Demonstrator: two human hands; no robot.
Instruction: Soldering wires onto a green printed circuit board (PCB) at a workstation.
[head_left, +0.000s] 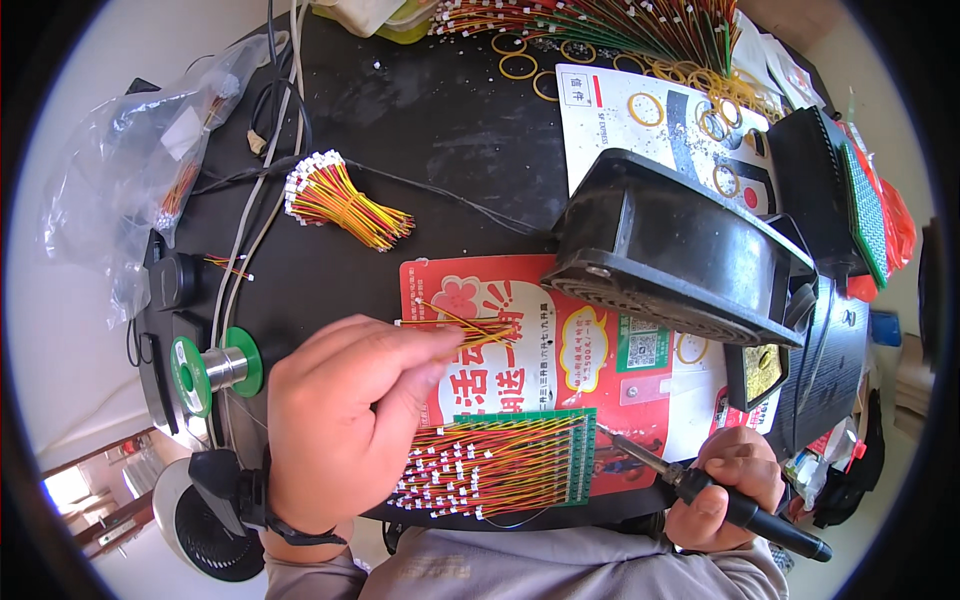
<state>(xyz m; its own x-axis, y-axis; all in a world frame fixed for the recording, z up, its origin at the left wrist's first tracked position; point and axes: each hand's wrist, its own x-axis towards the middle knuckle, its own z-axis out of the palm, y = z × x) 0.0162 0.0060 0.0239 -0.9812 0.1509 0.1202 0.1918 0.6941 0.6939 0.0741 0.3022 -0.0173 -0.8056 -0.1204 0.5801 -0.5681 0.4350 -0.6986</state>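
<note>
My left hand (345, 410) is closed in a pinch, its fingertips on a few loose red and yellow wires (490, 332) above the red printed sheet (520, 275). Below it lies a green circuit board strip (580, 455) with a row of red and yellow wires (500, 465) fanning out to the left, white connectors at their ends. In my right hand (735, 480) is a soldering iron (745, 515), gripped by its black handle. The iron's metal tip points up and left toward the board's right edge; whether it touches is hard to see.
A black fan (680, 240) stands right of centre, with a small box holding yellow material (763, 375) beside it. At left are a solder spool (225, 370) and cables. Farther back lie a tied wire bundle (350, 205), rubber bands (645, 108) and more wires (620, 30).
</note>
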